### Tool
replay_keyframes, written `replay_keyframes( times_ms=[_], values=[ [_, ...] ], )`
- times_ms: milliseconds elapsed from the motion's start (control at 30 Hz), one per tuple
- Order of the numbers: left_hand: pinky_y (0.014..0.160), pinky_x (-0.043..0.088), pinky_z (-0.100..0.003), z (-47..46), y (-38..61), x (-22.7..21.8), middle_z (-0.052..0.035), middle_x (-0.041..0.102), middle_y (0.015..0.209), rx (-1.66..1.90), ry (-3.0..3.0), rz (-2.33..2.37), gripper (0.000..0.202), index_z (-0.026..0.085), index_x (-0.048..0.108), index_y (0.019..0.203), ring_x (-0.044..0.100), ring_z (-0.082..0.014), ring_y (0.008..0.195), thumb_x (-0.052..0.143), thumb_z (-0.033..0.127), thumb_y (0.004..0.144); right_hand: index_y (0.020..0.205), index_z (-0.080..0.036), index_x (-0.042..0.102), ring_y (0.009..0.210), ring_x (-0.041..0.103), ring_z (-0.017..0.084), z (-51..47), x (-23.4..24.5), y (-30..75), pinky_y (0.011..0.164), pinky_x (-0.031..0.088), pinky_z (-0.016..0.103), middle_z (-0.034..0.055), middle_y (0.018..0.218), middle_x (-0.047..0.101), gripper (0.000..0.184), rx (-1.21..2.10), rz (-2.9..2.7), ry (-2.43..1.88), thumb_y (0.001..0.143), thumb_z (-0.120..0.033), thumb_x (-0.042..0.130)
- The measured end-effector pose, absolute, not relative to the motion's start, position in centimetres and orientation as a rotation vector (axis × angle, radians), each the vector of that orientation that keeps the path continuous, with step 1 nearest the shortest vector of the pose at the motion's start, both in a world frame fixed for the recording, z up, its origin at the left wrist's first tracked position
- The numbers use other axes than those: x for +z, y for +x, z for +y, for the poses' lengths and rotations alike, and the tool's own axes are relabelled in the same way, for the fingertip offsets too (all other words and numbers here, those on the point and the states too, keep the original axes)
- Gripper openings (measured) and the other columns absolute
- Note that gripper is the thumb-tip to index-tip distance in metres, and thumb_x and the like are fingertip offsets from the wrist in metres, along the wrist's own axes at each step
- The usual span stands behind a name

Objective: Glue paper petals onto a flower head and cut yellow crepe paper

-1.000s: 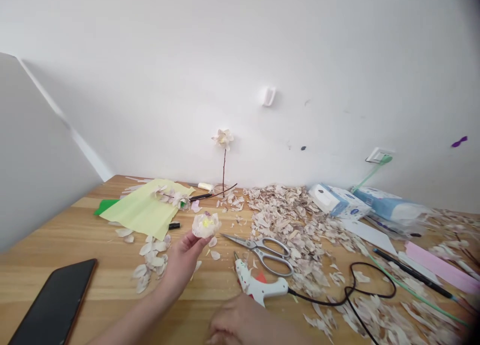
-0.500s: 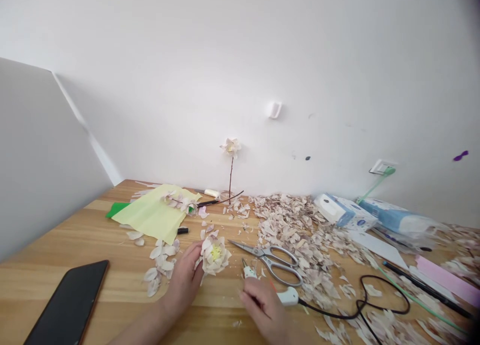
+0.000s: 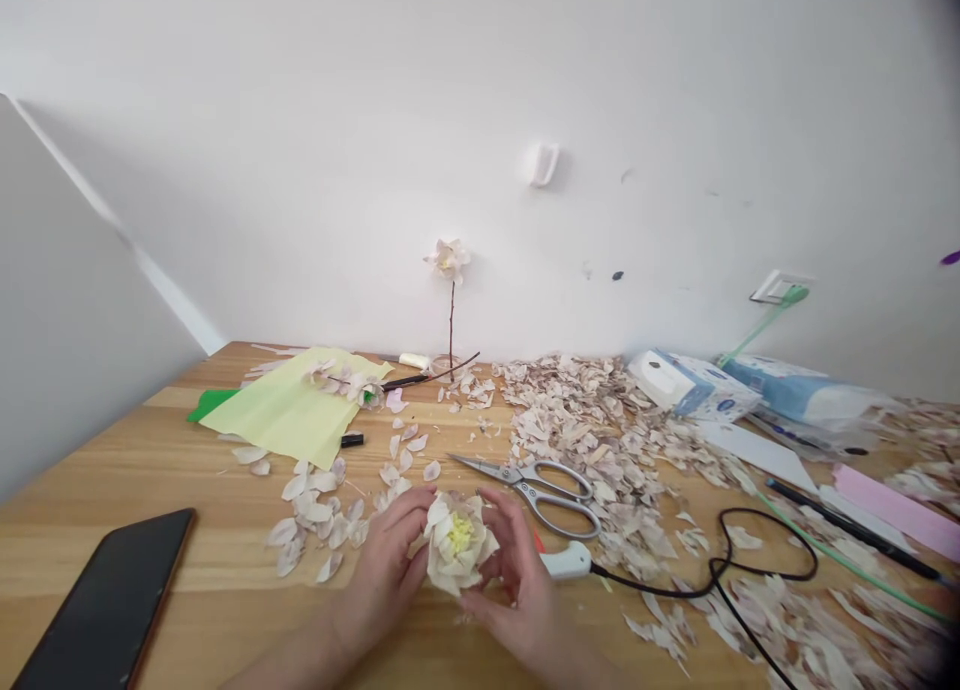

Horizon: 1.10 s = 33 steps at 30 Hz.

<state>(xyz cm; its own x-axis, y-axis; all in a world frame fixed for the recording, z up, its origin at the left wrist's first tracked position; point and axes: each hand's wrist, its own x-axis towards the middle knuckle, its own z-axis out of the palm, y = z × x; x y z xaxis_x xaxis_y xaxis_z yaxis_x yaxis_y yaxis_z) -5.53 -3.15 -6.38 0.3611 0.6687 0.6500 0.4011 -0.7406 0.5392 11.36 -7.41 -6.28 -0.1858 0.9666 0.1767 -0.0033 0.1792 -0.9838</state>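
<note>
A cream paper flower (image 3: 456,542) with a yellow centre sits between both hands, low over the wooden table (image 3: 187,510). My left hand (image 3: 386,575) curls round its left side, fingers closed on the petals. My right hand (image 3: 517,580) cups its right side, fingers pressed on the outer petals. Just behind my right hand lies a white glue gun (image 3: 568,560), partly hidden by it, with a black cord (image 3: 720,570) trailing right. Metal scissors (image 3: 536,482) lie beyond the flower.
A black phone (image 3: 105,605) lies at the front left. Yellow paper (image 3: 289,410) sits at the back left, with loose petals (image 3: 315,505) near it. A heap of paper scraps (image 3: 600,440), tissue packs (image 3: 694,390) and a pink strip (image 3: 896,510) fill the right. A finished flower (image 3: 448,260) stands against the wall.
My left hand has brought the flower down and closer to me. My right hand has left the glue gun on the table and closed on the flower's right side.
</note>
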Motion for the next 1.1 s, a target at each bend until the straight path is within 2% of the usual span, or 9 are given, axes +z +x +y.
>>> replay_keyframes(
  times_ms=[100,267,467,667,800,1000,1100],
  values=[
    [0.083,0.048,-0.032,-2.8,-4.8,-6.5,-0.0094,0.065,0.096,1.232,2.404,0.939,0.02,0.021,0.059,0.09,0.059,-0.0206,0.096,0.045,0.011,0.081,0.126,-0.029,0.024,0.082,0.059,0.019,-7.3,-6.5,10.7,0.067,0.048,0.031,0.0091,0.12,0.051,0.074,1.156,-1.344,-1.063,0.067,-0.024,0.068],
    [0.093,0.041,-0.039,-2.4,-4.5,-6.9,-0.0058,0.063,0.084,1.144,2.466,0.928,0.016,0.02,0.057,0.082,0.058,-0.0183,0.089,0.042,0.013,0.083,0.124,-0.024,0.03,0.095,0.058,0.022,-6.7,-7.0,9.5,0.076,0.047,0.032,0.0077,0.11,0.055,0.069,1.051,-1.254,-1.129,0.065,-0.026,0.066],
    [0.1,0.033,-0.044,-2.3,-5.3,-6.3,-0.0025,0.063,0.079,1.035,2.525,0.989,0.015,0.02,0.057,0.076,0.057,-0.0157,0.08,0.048,0.007,0.077,0.118,-0.024,0.03,0.082,0.061,0.022,-6.0,-7.3,8.6,0.073,0.049,0.035,0.0058,0.097,0.057,0.064,1.162,-1.134,-1.13,0.064,-0.028,0.066],
    [0.103,0.027,-0.045,-2.3,-5.6,-6.3,-0.0025,0.062,0.079,0.956,2.506,1.011,0.015,0.018,0.055,0.072,0.056,-0.0157,0.081,0.051,0.003,0.071,0.113,-0.025,0.036,0.081,0.063,0.022,-5.7,-7.3,8.5,0.074,0.05,0.036,0.005,0.096,0.06,0.061,1.199,-1.028,-1.108,0.062,-0.031,0.069],
    [0.105,0.023,-0.045,-2.5,-5.5,-6.2,-0.0017,0.061,0.078,0.952,2.314,1.034,0.017,0.019,0.055,0.068,0.055,-0.0167,0.083,0.053,0.003,0.068,0.111,-0.024,0.038,0.076,0.062,0.021,-5.7,-7.2,8.5,0.069,0.049,0.034,0.0027,0.088,0.061,0.058,1.173,-1.035,-1.162,0.062,-0.031,0.07],
    [0.103,0.024,-0.044,-2.7,-5.5,-6.0,-0.0002,0.061,0.073,0.973,2.053,1.079,0.013,0.02,0.056,0.064,0.057,-0.0167,0.08,0.055,0.007,0.068,0.111,-0.026,0.039,0.075,0.062,0.019,-6.0,-6.5,8.4,0.068,0.05,0.031,0.0004,0.086,0.059,0.058,1.059,-1.152,-1.217,0.062,-0.028,0.071],
    [0.09,0.04,-0.038,-2.7,-5.5,-5.9,-0.0022,0.064,0.075,0.942,1.878,1.081,0.009,0.019,0.058,0.063,0.06,-0.0181,0.08,0.057,0.014,0.07,0.112,-0.026,0.041,0.079,0.062,0.021,-6.4,-5.9,8.2,0.069,0.049,0.032,0.0019,0.089,0.061,0.057,1.003,-1.159,-1.227,0.063,-0.03,0.071]
  ],
)
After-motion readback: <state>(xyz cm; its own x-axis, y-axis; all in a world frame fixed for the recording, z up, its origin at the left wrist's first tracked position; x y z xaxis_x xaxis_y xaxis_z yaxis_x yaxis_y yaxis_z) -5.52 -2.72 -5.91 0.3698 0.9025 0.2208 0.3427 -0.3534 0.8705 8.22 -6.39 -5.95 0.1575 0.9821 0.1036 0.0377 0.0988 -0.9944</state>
